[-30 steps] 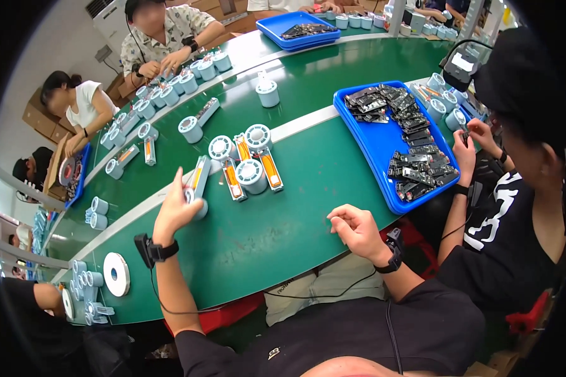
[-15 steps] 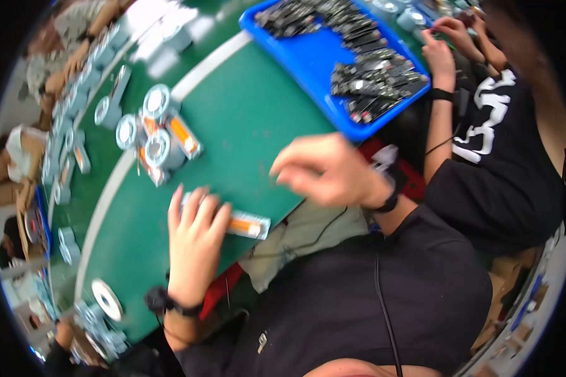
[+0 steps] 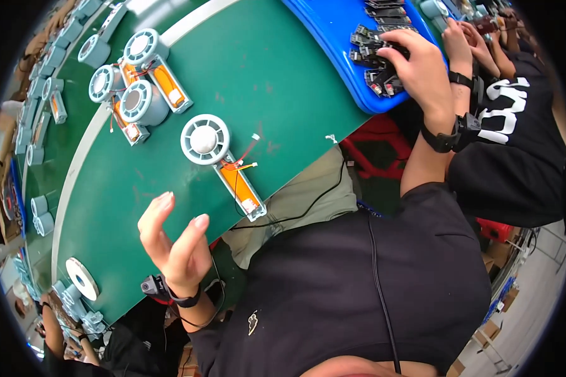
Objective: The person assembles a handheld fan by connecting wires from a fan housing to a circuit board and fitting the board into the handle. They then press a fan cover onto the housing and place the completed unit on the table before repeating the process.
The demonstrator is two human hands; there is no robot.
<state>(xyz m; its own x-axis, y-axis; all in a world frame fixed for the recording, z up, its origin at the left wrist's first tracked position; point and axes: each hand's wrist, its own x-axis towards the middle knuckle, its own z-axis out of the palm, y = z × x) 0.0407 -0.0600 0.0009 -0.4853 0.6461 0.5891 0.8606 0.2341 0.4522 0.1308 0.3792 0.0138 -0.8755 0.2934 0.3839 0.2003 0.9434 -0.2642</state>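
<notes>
A light-blue handheld fan lies on the green table in front of me, its round grille up. Its open handle shows an orange cell, and loose wires with small white plugs stick out beside it. My left hand is raised near the table's edge, left of the handle, thumb and fingers apart and holding nothing. Over at the right, my right hand reaches into the blue tray. Its thumb and forefinger are apart at the black circuit-board pieces; no piece is lifted.
Several similar fans lie clustered at the left, wires trailing. A white tape roll stands at the near left. More fans line the far side beyond a pale strip. At the right, a co-worker's hands work beside the tray.
My right hand has moved from above the table's edge into the tray. My left hand has come off the fan and drawn back, leaving it uncovered. The whole view has shifted.
</notes>
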